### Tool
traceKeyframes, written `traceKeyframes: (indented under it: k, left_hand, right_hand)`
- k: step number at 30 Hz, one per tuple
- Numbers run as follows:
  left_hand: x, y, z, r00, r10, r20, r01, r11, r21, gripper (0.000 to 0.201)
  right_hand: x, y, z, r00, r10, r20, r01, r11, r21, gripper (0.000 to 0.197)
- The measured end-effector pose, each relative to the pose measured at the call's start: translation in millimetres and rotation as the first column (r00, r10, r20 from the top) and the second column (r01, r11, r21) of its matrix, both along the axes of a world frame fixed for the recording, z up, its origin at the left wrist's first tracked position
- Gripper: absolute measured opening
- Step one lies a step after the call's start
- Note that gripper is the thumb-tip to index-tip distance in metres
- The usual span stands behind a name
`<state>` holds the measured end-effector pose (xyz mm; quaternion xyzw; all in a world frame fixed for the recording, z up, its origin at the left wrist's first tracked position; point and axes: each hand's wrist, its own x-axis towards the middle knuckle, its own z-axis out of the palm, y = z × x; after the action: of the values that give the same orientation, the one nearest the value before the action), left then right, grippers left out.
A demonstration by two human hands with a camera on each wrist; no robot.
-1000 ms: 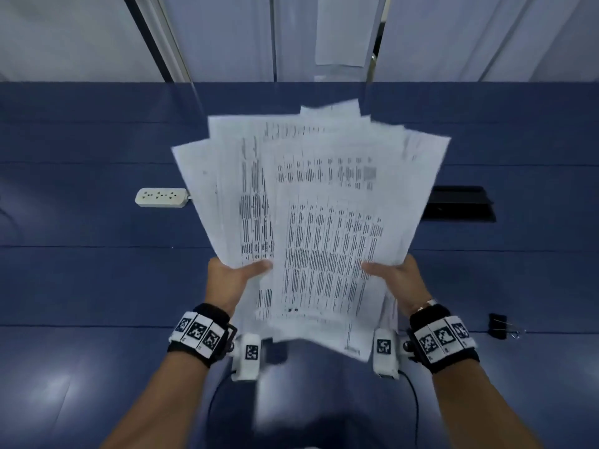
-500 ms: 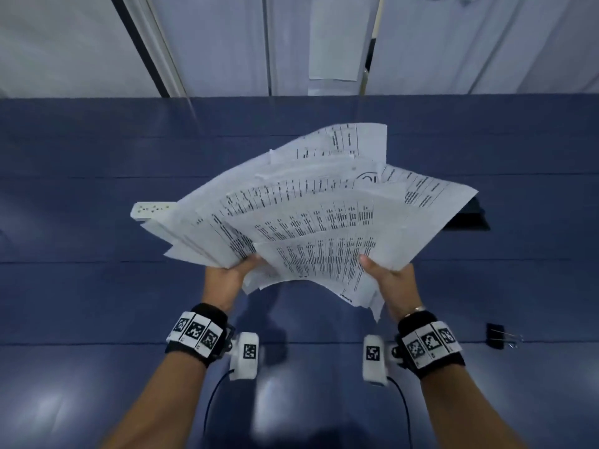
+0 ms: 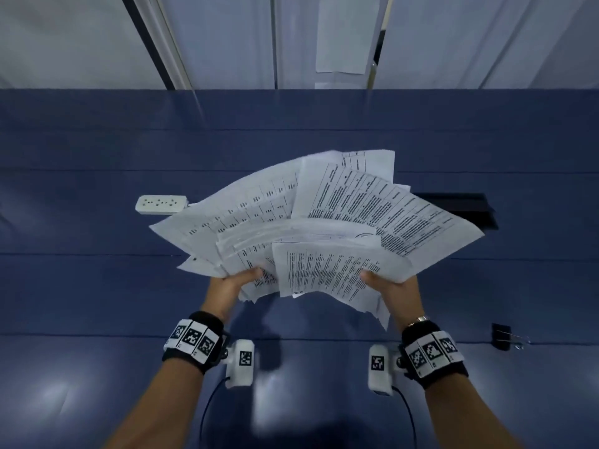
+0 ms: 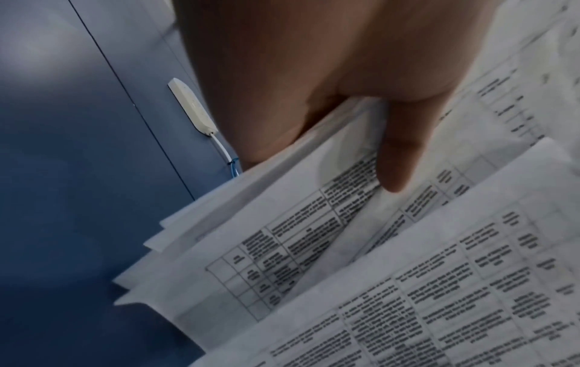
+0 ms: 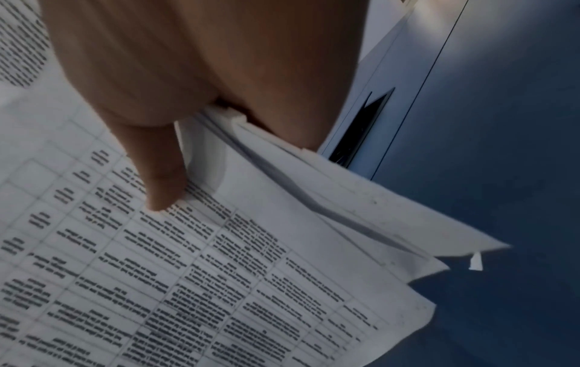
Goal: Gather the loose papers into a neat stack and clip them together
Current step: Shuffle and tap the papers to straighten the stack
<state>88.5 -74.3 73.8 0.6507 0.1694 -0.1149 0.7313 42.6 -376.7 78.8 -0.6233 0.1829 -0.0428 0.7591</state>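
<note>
A fanned, uneven bundle of printed papers (image 3: 317,228) hangs above the blue table (image 3: 97,286), tipped away from me. My left hand (image 3: 238,281) grips its near left edge, thumb on top and fingers hidden beneath. My right hand (image 3: 387,286) grips the near right edge the same way. In the left wrist view my left hand (image 4: 329,119) has its thumb pressed on the papers (image 4: 376,273). The right wrist view shows my right hand (image 5: 201,124) pinching the papers (image 5: 219,273) between thumb and palm. A black binder clip (image 3: 502,337) lies on the table at the right.
A white power strip (image 3: 161,204) lies at the left behind the papers, also seen as a power strip (image 4: 191,106) with its cord. A black cable hatch (image 3: 466,210) sits in the table at the right. Pale wall panels rise beyond the far edge.
The bundle has tipped from facing me upright to lying nearly flat and fanned out over the table. Both hands kept their hold and moved slightly forward.
</note>
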Motion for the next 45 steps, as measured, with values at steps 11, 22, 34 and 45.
traceKeyframes:
  k: [11, 22, 34, 45]
  left_hand:
    - [-3, 8, 16, 0.983, -0.158, 0.090, 0.158, 0.987, 0.002, 0.060]
    - [3, 8, 20, 0.945, -0.242, 0.219, 0.258, 0.965, -0.047, 0.070]
    - [5, 0, 5, 0.958, -0.198, 0.210, 0.221, 0.971, -0.094, 0.066]
    - [-2, -9, -4, 0.973, -0.197, 0.117, 0.196, 0.980, 0.015, 0.046]
  right_hand:
    - [6, -10, -5, 0.999, 0.032, 0.012, -0.033, 0.994, 0.106, 0.040]
    - [5, -13, -1, 0.995, 0.098, -0.006, -0.098, 0.994, 0.047, 0.044]
    - [10, -7, -4, 0.996, 0.046, -0.070, -0.046, 0.999, 0.010, 0.044]
    - [9, 2, -5, 0.990, 0.090, -0.108, -0.101, 0.990, -0.100, 0.029]
